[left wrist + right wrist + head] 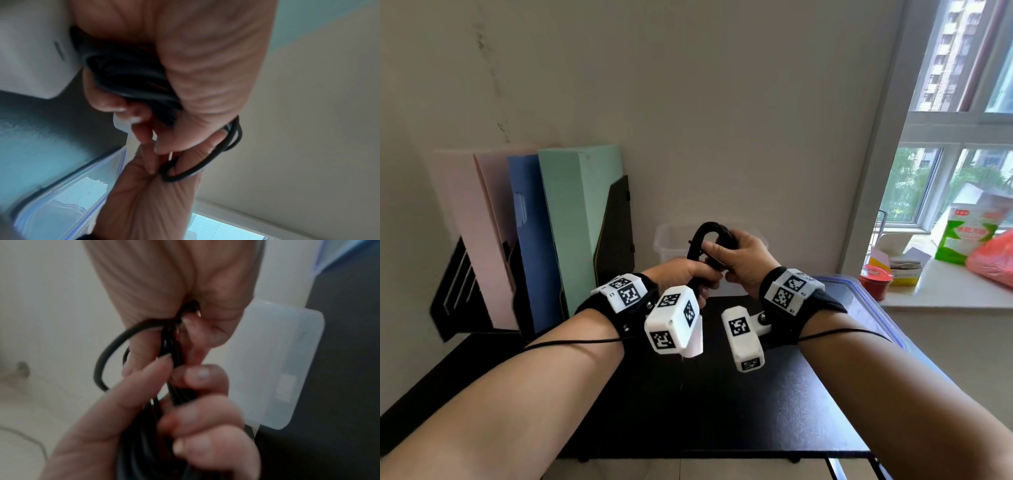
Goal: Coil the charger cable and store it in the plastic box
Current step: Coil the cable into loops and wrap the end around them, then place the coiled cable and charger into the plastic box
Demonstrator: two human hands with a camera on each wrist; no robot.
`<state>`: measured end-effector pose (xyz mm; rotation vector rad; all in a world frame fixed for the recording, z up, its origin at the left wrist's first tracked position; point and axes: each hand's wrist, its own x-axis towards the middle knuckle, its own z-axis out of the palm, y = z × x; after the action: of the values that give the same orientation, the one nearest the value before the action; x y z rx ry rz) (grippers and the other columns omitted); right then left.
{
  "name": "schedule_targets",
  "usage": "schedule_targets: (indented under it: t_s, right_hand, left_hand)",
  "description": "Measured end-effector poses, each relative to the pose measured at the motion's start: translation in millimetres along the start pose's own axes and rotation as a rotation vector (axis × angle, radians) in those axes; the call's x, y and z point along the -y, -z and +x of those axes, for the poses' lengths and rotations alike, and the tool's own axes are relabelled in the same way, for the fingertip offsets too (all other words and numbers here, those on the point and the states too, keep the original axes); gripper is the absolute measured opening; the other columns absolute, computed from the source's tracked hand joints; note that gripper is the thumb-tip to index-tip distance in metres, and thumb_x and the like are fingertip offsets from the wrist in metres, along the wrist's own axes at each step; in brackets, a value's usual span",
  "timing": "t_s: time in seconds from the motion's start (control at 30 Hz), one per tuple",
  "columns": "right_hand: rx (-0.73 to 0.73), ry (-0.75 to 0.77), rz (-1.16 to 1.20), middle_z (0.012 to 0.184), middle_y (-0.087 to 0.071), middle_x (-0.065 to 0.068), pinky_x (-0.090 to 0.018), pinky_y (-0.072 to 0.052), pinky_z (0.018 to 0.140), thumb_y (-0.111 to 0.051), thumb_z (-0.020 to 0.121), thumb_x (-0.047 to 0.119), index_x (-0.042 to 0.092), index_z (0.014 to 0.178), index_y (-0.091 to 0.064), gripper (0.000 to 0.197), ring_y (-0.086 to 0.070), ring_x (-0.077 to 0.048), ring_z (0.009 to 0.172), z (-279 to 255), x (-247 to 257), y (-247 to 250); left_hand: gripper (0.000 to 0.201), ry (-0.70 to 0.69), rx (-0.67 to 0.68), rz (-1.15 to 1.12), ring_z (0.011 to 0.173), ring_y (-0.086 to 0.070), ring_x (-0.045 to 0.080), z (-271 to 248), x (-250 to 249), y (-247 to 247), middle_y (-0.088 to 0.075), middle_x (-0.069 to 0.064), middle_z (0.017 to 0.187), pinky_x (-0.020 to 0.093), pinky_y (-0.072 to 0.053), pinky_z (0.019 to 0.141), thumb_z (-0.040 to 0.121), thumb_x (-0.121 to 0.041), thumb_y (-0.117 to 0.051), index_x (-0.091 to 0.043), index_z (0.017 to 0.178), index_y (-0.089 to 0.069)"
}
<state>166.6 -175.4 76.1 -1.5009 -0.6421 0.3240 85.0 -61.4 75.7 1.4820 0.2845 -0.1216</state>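
Both hands hold the black charger cable (708,230) in the air above the black table (722,394), bundled in several loops. My left hand (702,275) grips the lower part of the bundle (131,78). My right hand (720,251) pinches the top loops (172,353), and one strand (195,167) curves round its fingers. The clear plastic box (663,245) stands open at the wall just behind the hands and shows beside them in the right wrist view (277,361). A white block (30,48) sits against the bundle; I cannot tell what it is.
Pink, blue and green folders (571,222) stand in black holders at the back left. A clear lid with a blue rim (859,294) lies at the table's right edge. The window sill at the right holds a red tin (875,279), a green packet and a red bag.
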Motion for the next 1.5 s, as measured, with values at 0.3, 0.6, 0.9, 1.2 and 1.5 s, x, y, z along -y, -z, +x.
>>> schedule_targets:
  t_s: [0.3,0.6,0.9,1.2,1.5]
  right_hand:
    - [-0.173,0.156,0.087,0.061,-0.058,0.003,-0.02,-0.038,0.038,-0.076,0.077,0.017,0.014,0.078,-0.058,0.019,-0.052,-0.006,0.04,5.5,21.2,-7.3]
    - [-0.327,0.079,0.34,0.068,-0.051,-0.001,-0.018,-0.039,0.038,-0.072,0.081,0.023,0.012,0.084,-0.055,0.021,-0.042,-0.009,0.045,37.0,51.3,-0.2]
    - [-0.369,-0.085,0.625,0.068,-0.05,-0.002,-0.015,-0.046,0.041,-0.072,0.08,0.029,0.01,0.08,-0.054,0.026,-0.045,-0.01,0.049,68.7,69.5,3.4]
    - [-0.551,-0.133,0.432,0.073,-0.057,-0.007,-0.027,-0.054,0.055,-0.072,0.08,0.032,0.012,0.079,-0.048,0.031,-0.057,-0.018,0.051,120.4,52.5,23.9]
    - [-0.521,-0.284,0.086,0.064,-0.058,-0.012,-0.04,-0.059,0.059,-0.067,0.083,0.033,-0.002,0.098,-0.053,0.04,-0.058,-0.022,0.049,160.1,-4.9,32.3]
  left_hand:
    - [0.054,-0.335,-0.027,-0.111,0.099,-0.061,0.025,4.2,-2.7,13.6,-0.069,0.012,0.098,0.036,-0.045,0.093,0.063,-0.044,-0.08,-0.011,0.102,-0.066]
    - [0.126,-0.222,0.073,-0.121,0.124,-0.05,0.03,8.2,12.2,38.1,-0.048,0.007,0.139,0.057,-0.045,0.09,0.027,-0.045,-0.092,-0.025,0.14,-0.038]
    - [0.024,-0.245,-0.003,-0.046,0.072,-0.045,0.018,32.2,-8.2,25.7,-0.051,0.019,0.098,0.017,-0.042,0.045,0.078,-0.019,-0.07,-0.014,0.099,-0.061]
    - [0.031,-0.241,-0.432,0.321,0.056,-0.04,0.011,62.6,-62.4,57.8,-0.049,-0.002,0.065,0.022,-0.031,0.052,0.081,-0.038,-0.067,-0.01,0.093,-0.065]
    - [0.028,-0.183,-0.602,0.772,0.07,-0.062,0.016,118.1,-52.7,85.3,-0.071,0.004,0.082,0.024,-0.046,0.064,0.068,-0.038,-0.078,-0.012,0.077,-0.072]
